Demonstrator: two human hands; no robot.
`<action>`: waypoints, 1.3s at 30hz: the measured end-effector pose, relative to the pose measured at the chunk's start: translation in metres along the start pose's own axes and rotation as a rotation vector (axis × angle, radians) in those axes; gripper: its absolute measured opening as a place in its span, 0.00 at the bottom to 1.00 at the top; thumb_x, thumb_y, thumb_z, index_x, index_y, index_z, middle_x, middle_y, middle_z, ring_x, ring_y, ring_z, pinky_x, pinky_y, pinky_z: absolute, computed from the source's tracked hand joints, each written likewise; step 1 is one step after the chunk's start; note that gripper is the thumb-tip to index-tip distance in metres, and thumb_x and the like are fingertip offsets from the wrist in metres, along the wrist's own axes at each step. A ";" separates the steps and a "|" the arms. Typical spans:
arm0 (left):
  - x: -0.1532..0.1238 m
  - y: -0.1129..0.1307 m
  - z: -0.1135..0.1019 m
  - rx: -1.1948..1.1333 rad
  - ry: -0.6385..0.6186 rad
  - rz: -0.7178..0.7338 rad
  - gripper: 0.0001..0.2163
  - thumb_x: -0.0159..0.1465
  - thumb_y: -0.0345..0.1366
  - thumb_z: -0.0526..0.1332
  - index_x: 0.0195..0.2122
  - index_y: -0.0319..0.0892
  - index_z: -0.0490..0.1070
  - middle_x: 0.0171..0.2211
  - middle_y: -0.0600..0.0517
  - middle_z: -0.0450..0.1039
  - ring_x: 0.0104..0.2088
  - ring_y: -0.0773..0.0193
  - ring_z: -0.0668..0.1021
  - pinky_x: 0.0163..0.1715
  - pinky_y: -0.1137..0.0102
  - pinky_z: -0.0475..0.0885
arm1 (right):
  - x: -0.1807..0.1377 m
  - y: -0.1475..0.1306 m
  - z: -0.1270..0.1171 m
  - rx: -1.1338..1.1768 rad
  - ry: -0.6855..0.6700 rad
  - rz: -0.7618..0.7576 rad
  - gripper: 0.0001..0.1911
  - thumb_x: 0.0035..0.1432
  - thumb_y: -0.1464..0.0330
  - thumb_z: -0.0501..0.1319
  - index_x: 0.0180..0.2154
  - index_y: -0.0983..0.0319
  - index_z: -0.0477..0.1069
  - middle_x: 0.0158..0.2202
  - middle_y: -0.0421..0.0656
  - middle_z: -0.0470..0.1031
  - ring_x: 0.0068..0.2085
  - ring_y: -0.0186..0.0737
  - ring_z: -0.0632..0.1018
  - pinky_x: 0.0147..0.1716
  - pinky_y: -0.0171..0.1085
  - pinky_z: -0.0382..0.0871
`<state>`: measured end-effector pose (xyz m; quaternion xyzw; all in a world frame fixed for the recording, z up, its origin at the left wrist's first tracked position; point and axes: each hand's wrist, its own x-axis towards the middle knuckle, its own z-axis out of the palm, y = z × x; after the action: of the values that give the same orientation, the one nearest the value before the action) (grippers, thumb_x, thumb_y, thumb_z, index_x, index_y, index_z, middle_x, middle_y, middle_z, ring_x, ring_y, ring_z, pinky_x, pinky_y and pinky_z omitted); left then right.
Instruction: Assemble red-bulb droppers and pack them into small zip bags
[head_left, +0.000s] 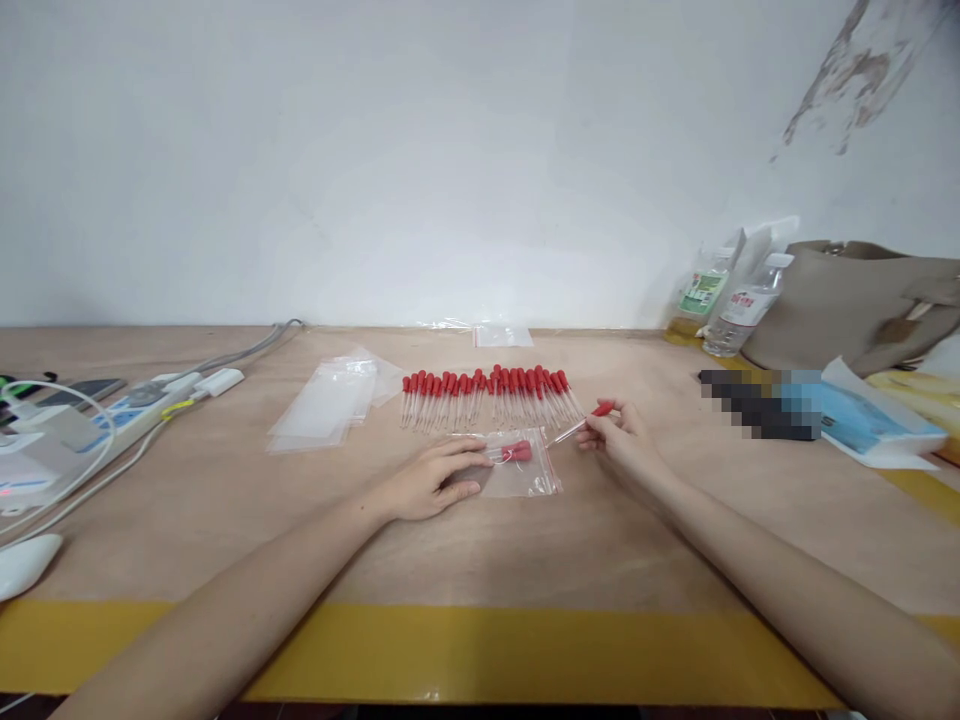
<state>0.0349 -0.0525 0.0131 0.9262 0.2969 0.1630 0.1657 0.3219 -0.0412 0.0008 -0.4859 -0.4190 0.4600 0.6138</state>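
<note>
Your left hand (429, 484), fingers spread, rests on the bag (517, 485) between the front and back edges of the desk (517, 560), seemingly to steady it, while your right hand (621, 436) pinches a dropper (574, 431) near its bulb (603, 409), likely to aim its tip at the zip (551, 462).

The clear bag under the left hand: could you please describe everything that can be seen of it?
The bag is small, flat and see-through, apparently thin plastic, with a red line along its right edge. It lies on the table. Inside show red bulbs with clear stems to their left; their count is unclear. The left hand rests its fingers on the bag's left part. A dropper points toward the red-lined edge; whether it touches is unclear.
</note>
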 end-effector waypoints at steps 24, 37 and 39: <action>0.000 -0.002 0.002 0.014 0.012 0.000 0.18 0.63 0.42 0.52 0.54 0.48 0.61 0.58 0.48 0.57 0.57 0.60 0.60 0.56 0.60 0.56 | -0.018 0.002 0.001 -0.184 -0.300 0.046 0.18 0.37 0.61 0.68 0.29 0.63 0.67 0.24 0.38 0.71 0.24 0.29 0.71 0.24 0.31 0.66; 0.001 -0.001 0.002 0.006 0.025 0.006 0.18 0.63 0.42 0.52 0.54 0.48 0.61 0.57 0.48 0.58 0.57 0.59 0.62 0.55 0.59 0.58 | -0.015 0.003 0.019 -0.421 -0.326 -0.087 0.18 0.34 0.66 0.68 0.30 0.64 0.67 0.21 0.35 0.67 0.22 0.28 0.65 0.22 0.31 0.60; 0.001 -0.002 0.002 0.003 0.029 0.011 0.19 0.63 0.42 0.53 0.54 0.48 0.60 0.57 0.48 0.58 0.56 0.58 0.62 0.55 0.59 0.58 | -0.017 0.002 0.019 -0.435 -0.364 -0.101 0.16 0.36 0.66 0.67 0.29 0.64 0.67 0.22 0.36 0.68 0.22 0.28 0.65 0.22 0.31 0.60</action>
<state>0.0356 -0.0510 0.0111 0.9257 0.2942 0.1767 0.1588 0.2991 -0.0531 0.0013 -0.4942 -0.6349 0.4079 0.4316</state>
